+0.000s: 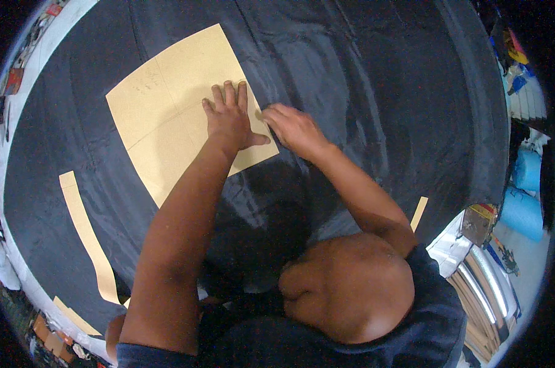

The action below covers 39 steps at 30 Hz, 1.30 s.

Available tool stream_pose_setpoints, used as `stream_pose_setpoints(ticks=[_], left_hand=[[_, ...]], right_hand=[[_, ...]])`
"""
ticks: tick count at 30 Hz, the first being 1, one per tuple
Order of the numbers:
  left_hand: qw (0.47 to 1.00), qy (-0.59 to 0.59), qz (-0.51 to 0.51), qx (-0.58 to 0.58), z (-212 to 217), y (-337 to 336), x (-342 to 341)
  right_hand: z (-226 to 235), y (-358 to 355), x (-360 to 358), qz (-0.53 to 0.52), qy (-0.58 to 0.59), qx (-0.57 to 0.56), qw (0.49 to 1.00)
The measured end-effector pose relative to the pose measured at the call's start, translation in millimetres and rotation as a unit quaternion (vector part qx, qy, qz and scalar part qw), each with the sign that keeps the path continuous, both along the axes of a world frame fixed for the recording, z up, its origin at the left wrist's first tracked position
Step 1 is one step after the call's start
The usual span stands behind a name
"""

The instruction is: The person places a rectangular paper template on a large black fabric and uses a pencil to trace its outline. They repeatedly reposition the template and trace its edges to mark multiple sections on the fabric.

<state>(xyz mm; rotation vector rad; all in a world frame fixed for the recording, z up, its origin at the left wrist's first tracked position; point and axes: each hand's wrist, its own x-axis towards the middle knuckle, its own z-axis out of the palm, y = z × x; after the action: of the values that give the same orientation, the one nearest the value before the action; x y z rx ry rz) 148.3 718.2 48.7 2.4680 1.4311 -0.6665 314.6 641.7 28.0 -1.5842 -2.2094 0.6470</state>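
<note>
A large tan card sheet (161, 110), with thin lines drawn across it, lies flat on black sheet material (326, 67). My left hand (229, 119) presses down near the sheet's right side, its fingers spread and its thumb pointing toward the right edge. Just beside that edge, my right hand (292, 127) rests low with its fingers bent and drawn together at the card's border. Whatever those fingertips may pinch is too small and too hidden to make out.
A long tan card strip (87, 233) lies at the left, and a short strip (419, 213) shows beside my right elbow. Beyond the black material's right edge are light-blue rolls (522, 211) and a bundle of long brown pieces (473, 306).
</note>
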Motion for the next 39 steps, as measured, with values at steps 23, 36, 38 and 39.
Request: stream_pose_setpoints(ticks=[23, 36, 38, 39], left_hand=[[0.999, -0.035, -0.005, 0.006, -2.0, 0.0, -2.1], [0.999, -0.035, -0.008, 0.007, -4.4, 0.6, -0.9], [1.0, -0.021, -0.001, 0.003, -1.0, 0.9, -1.0], [1.0, -0.014, 0.002, 0.0, 0.8, 0.9, -1.1]], right_hand=[[13.3, -54.3, 9.6, -0.037, 0.072, -0.071, 0.994], [7.7, -57.4, 14.1, -0.032, 0.058, -0.06, 0.996], [10.6, -52.3, 10.7, -0.026, 0.044, -0.049, 0.998], [10.5, -46.8, 8.1, -0.021, 0.034, -0.043, 0.998]])
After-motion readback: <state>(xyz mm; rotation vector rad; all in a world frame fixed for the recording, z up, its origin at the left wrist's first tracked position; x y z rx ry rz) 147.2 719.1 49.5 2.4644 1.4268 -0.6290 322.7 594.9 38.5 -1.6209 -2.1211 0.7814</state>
